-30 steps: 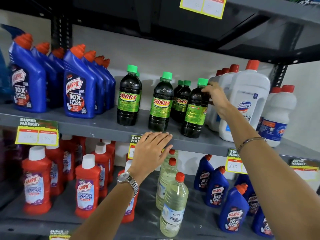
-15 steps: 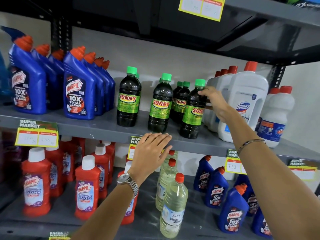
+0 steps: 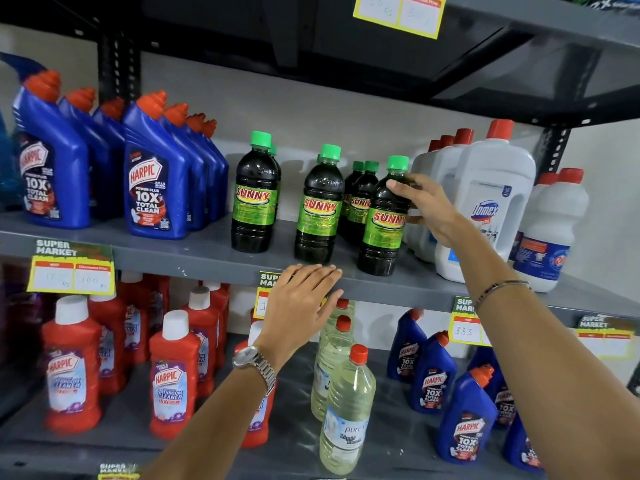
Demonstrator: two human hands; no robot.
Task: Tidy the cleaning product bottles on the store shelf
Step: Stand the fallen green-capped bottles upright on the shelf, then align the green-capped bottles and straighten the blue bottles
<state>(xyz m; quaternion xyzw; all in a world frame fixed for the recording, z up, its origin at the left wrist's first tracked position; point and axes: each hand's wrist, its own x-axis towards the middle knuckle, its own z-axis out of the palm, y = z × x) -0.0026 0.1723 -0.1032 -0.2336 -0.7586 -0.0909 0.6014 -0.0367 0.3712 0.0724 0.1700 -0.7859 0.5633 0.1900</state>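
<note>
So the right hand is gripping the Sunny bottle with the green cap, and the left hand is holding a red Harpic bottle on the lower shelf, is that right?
Not quite. The right hand does have its grip on the green-capped Sunny bottle, but the left hand holds nothing: the head view shows it open, resting on the shelf edge.

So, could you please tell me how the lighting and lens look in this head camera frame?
Head view: even light; soft shadows on the wall behind the Sunny bottles; wide-angle bending bows the shelf edge; the upper shelf's underside is dark; the nearest right forearm looks slightly soft.
</note>
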